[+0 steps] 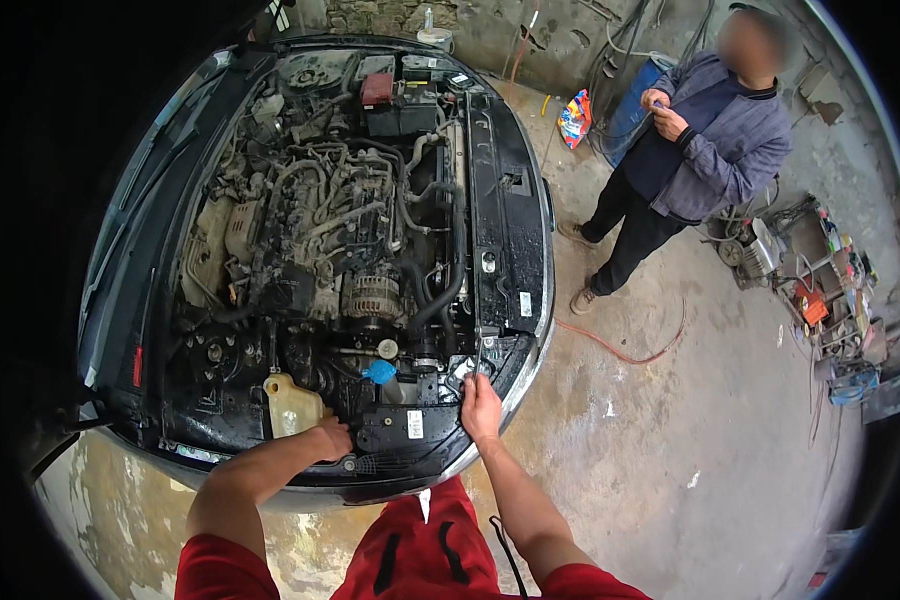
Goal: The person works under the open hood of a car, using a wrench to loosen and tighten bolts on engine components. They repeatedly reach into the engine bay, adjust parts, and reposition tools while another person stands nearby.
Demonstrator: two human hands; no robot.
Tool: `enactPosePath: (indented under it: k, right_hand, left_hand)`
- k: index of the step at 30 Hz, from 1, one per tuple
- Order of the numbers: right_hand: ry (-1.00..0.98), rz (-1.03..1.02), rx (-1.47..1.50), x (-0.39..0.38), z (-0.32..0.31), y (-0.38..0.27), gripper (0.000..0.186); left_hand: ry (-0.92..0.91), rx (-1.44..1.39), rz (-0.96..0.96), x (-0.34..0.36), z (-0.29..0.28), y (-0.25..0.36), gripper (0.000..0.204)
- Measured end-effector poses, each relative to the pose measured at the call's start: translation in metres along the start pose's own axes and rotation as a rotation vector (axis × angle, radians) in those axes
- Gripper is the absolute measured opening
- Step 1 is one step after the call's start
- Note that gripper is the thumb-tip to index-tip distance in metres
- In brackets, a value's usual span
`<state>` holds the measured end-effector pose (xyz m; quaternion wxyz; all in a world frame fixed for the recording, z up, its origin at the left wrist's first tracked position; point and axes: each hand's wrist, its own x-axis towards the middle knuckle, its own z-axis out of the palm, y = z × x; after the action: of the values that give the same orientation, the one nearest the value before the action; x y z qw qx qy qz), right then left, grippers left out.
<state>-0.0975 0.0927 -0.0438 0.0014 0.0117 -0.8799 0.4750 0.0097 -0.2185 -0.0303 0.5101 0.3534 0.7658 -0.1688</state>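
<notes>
An open engine bay lies before me. My left hand (334,438) reaches down beside the yellowed plastic tank (295,408); its fingers are curled at the edge of a black panel (385,430), and whatever they grip is hidden. Over the front corner of the bay, my right hand (481,408) is closed near the headlight area, its fingertips at a thin dark part too small to name. Between the two hands sits a blue cap (379,372), with a round metallic cap (387,348) just beyond it.
The engine (320,220) fills the middle of the bay, with a battery (400,115) at the far end. A person (705,130) stands to the right near a blue barrel (635,110). An orange hose (620,350) crosses the floor; cluttered tools (820,290) line the right side.
</notes>
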Motion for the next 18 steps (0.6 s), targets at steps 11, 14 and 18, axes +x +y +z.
enactPosePath:
  k: [11, 14, 18]
  right_hand:
    - [0.003, 0.014, 0.016, -0.001, 0.000, -0.002, 0.016]
    - [0.012, -0.003, 0.010, -0.001, 0.000, -0.001, 0.016]
    - [0.012, -0.014, 0.015, -0.002, 0.001, 0.002, 0.018]
  left_hand:
    - [0.051, -0.024, -0.036, 0.007, 0.011, 0.001, 0.031]
    - [0.055, -0.082, -0.012, 0.007, 0.010, 0.000, 0.031]
    - [0.017, -0.033, -0.038, 0.008, 0.002, -0.001, 0.029]
